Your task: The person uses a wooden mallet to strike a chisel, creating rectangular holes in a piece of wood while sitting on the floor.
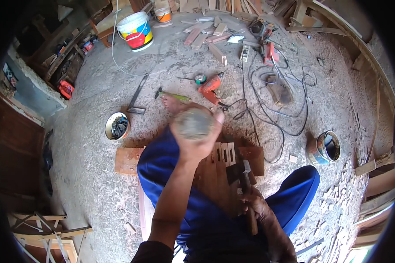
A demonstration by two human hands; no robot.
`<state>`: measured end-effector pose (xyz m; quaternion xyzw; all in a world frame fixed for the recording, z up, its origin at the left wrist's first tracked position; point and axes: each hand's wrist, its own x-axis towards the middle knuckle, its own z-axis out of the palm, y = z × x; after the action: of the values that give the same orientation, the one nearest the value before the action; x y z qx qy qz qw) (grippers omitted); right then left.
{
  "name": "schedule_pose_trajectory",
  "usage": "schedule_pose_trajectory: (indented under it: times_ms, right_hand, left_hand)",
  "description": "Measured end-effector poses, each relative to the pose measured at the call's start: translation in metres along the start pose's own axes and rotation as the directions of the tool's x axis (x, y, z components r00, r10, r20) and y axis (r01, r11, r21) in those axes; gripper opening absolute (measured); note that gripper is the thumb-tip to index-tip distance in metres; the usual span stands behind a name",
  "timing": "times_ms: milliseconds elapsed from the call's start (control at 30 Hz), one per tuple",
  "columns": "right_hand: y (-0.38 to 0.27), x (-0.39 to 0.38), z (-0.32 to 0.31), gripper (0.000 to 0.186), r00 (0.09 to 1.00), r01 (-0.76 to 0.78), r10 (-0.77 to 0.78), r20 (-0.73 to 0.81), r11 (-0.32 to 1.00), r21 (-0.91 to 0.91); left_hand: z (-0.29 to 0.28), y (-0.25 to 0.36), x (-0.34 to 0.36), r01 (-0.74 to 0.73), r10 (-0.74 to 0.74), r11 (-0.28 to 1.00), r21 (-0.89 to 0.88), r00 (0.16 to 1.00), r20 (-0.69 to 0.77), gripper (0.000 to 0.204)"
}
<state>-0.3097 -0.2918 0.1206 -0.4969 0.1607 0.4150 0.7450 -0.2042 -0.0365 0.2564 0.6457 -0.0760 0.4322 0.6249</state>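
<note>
I sit on a dusty floor in blue trousers (171, 171). My left hand (196, 139) is raised toward the camera and closed on a round grey object (193, 123) that is blurred. My right hand (253, 205) grips a tool with a wooden handle (252, 224); its metal end (245, 168) rests on a reddish wooden board (128, 160) lying across my lap. The board has several rectangular slots (224, 153) cut into it, just left of the tool's end. My bare foot (171, 104) shows beyond the raised hand.
An orange drill (210, 87), tangled black cables (276, 105), a green-handled hammer (173, 95) and a metal square (138, 94) lie ahead. A small tin of dark bits (117, 126) stands left, a blue can (324, 148) right, a white bucket (136, 28) and wood offcuts (206, 37) farther off.
</note>
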Motion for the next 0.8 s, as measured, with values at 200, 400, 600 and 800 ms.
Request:
schedule_pose_trajectory:
  times_ms: [200,400,600,800]
  right_hand:
    - [0.006,0.001,-0.004,0.050,0.999,-0.028,0.025,0.022,0.988,0.150]
    - [0.004,0.003,-0.009,0.043,0.998,-0.059,0.057,0.017,0.985,0.165]
    - [0.000,-0.001,-0.004,0.040,0.999,-0.044,0.043,0.008,0.984,0.173]
    - [0.000,-0.001,-0.004,0.043,0.999,-0.043,0.042,0.009,0.988,0.147]
  left_hand:
    - [-0.016,-0.065,-0.060,0.367,-0.385,0.922,0.122,0.904,0.188,0.021]
    - [0.006,-0.035,-0.044,0.150,-0.171,0.968,0.202,0.981,0.091,0.023]
    - [0.006,-0.040,-0.024,0.049,-0.099,0.955,0.292,0.982,0.158,0.020]
    - [0.006,-0.054,-0.030,0.192,-0.209,0.968,0.164,0.973,0.097,0.018]
